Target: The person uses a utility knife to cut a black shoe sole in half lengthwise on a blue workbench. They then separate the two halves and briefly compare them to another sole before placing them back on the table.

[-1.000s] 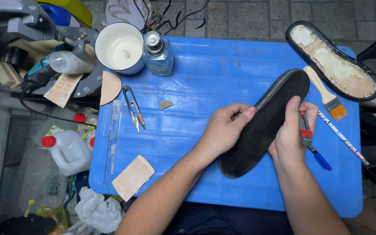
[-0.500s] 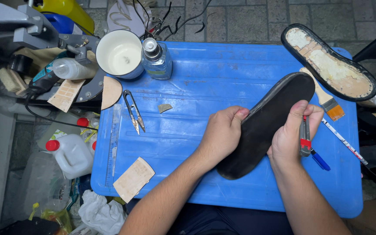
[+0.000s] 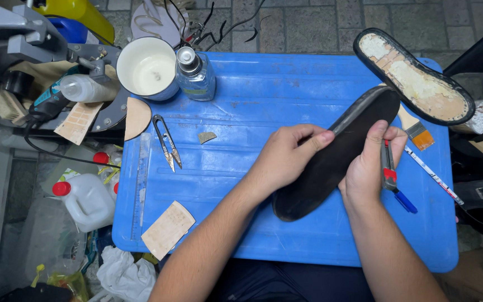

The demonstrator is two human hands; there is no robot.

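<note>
Both my hands hold a black shoe sole (image 3: 331,162) tilted above the blue plastic table (image 3: 264,112). My left hand (image 3: 286,156) grips its left edge, thumb on top. My right hand (image 3: 367,168) grips the right edge and also holds a grey and red utility knife (image 3: 388,168) against the palm. A second sole (image 3: 415,75), black-rimmed with a pale glue-stained face, lies at the table's far right corner.
A white cup (image 3: 146,67) and clear bottle (image 3: 195,75) stand at the back left. Thread snips (image 3: 167,142), a clear ruler (image 3: 141,184), leather scraps (image 3: 167,229), a brush (image 3: 415,130) and a pen (image 3: 431,174) lie on the table. A white jug (image 3: 88,201) sits on the floor at left.
The sole has shifted slightly up and to the right in my hands; my left thumb now presses nearer its edge. The rest stays put.
</note>
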